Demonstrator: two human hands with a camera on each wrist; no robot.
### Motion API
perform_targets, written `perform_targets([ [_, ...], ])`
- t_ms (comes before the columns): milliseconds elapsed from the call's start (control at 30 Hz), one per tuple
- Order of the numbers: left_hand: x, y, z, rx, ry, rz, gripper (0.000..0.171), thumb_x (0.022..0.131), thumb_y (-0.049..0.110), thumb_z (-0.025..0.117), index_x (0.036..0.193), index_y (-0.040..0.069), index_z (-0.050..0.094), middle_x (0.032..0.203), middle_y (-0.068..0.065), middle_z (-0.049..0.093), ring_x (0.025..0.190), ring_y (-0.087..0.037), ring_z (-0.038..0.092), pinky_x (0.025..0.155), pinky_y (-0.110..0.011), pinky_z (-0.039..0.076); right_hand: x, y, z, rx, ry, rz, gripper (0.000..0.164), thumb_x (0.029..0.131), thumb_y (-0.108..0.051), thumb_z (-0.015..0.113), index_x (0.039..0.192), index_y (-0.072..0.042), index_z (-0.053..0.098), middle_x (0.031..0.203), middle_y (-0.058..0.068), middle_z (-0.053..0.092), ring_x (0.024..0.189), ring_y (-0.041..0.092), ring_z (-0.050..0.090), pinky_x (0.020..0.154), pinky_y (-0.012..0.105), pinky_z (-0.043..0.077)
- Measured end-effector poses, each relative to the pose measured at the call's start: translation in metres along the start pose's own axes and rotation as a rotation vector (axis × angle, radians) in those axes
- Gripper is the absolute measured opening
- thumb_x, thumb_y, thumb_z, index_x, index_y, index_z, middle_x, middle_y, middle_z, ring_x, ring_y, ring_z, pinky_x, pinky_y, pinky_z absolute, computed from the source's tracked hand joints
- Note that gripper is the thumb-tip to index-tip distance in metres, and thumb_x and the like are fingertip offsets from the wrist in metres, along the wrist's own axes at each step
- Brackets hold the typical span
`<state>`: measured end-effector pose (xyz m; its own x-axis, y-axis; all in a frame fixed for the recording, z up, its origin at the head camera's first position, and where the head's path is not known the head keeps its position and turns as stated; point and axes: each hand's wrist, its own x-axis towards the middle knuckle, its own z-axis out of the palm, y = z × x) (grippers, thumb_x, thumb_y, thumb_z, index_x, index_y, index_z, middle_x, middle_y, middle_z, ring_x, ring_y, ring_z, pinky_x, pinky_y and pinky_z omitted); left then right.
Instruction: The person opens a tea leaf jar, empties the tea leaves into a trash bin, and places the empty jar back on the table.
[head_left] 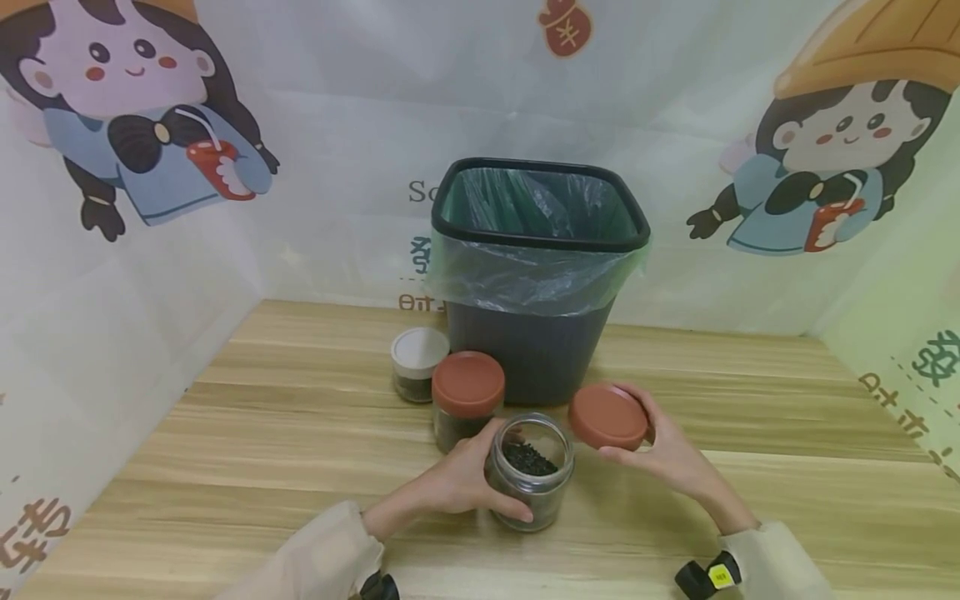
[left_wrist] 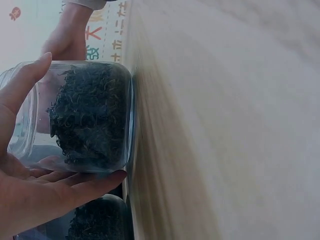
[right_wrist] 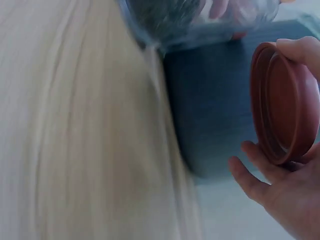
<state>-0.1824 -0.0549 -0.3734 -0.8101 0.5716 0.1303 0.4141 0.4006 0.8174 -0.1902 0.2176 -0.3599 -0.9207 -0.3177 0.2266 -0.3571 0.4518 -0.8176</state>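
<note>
My left hand (head_left: 468,479) grips an uncapped glass jar (head_left: 542,492), thumb on its near side and fingers round the far side. Dark dried leaves, like loose tea (left_wrist: 92,115), fill part of it; in the left wrist view the jar's base is at the wooden tabletop. To the right, my right hand (head_left: 667,446) holds a reddish-brown round lid (head_left: 609,417) by its edge, off the jar. In the right wrist view the lid (right_wrist: 285,102) shows its hollow underside, pinched between thumb and fingers.
Behind the hands stands a dark trash bin (head_left: 540,350) lined with a thin plastic bag (head_left: 525,283). A jar with a reddish-brown lid (head_left: 468,385) stands just left of the held jar, and a smaller white-lidded jar (head_left: 420,354) behind it. A printed cloth backdrop (head_left: 337,167) borders the wooden table (head_left: 300,400).
</note>
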Motion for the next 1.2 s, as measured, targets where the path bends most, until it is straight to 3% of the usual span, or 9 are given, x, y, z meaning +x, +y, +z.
perform_targets([
  [100,0.000,0.000,0.000,0.003,0.001,0.002,0.083,0.057,0.026,0.084,0.123,0.008,0.039,0.117,-0.007,0.054,0.108,-0.021,0.050,0.092,-0.037,0.039,0.001,0.008,-0.001,-0.077,0.023,0.031,0.075,0.073,-0.017,0.073,0.132,-0.002,0.031,0.123,0.018,0.047,0.107,0.027,0.048,0.084,0.039,0.044],
  [267,-0.001,0.001,0.000,0.005,0.000,-0.003,0.083,0.057,0.026,0.084,0.123,0.006,0.038,0.118,-0.008,0.053,0.109,-0.022,0.050,0.092,-0.037,0.039,0.006,0.021,-0.005,-0.190,0.054,0.076,0.074,0.071,-0.022,0.074,0.128,0.003,0.033,0.117,0.023,0.050,0.103,0.034,0.051,0.082,0.045,0.043],
  [733,-0.002,0.001,0.000,0.003,-0.011,-0.009,0.082,0.058,0.026,0.083,0.124,0.005,0.038,0.119,-0.010,0.053,0.110,-0.022,0.050,0.092,-0.037,0.039,0.024,0.040,-0.008,-0.348,0.021,0.166,0.082,0.069,-0.029,0.075,0.122,0.017,0.032,0.109,0.032,0.050,0.094,0.038,0.055,0.077,0.044,0.047],
  [1200,-0.002,-0.001,0.001,-0.017,-0.023,-0.011,0.087,0.058,0.024,0.083,0.128,0.005,0.034,0.122,-0.010,0.051,0.113,-0.022,0.047,0.095,-0.038,0.037,0.038,0.043,-0.003,-0.402,-0.022,0.105,0.079,0.066,-0.026,0.077,0.116,0.019,0.036,0.100,0.028,0.054,0.086,0.033,0.056,0.073,0.044,0.048],
])
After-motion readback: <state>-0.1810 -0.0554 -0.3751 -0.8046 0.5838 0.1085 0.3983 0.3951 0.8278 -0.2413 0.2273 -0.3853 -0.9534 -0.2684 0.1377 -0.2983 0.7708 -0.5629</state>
